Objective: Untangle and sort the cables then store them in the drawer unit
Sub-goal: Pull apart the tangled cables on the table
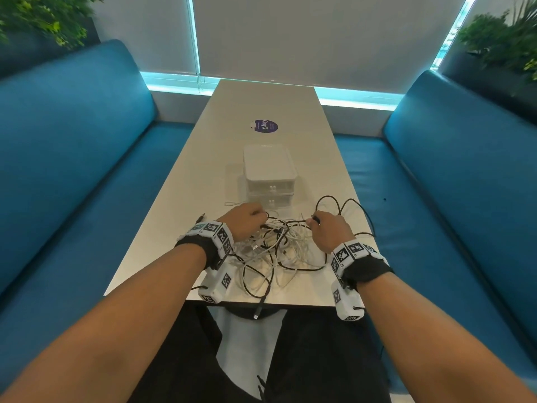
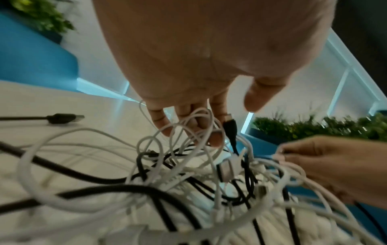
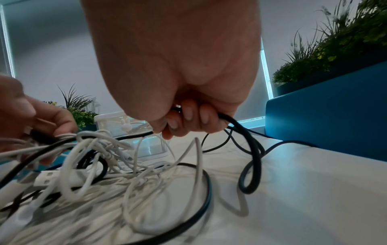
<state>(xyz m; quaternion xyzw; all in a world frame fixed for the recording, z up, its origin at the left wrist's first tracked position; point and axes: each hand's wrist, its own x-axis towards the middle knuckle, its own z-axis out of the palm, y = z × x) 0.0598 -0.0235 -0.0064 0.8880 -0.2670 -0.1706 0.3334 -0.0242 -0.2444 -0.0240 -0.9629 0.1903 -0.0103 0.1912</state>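
Observation:
A tangle of white and black cables lies on the white table between my hands, just in front of the clear two-drawer unit, whose drawers are closed. My left hand is at the tangle's left side; in the left wrist view its fingers are hooked through white loops, with a black plug against the index finger. My right hand grips a black cable in curled fingers. That cable loops off to the right.
One black USB plug hangs over the near table edge. Another plug lies flat on the table left of the tangle. Blue benches flank the table. A purple sticker lies beyond the drawer unit. Plants stand in the corners.

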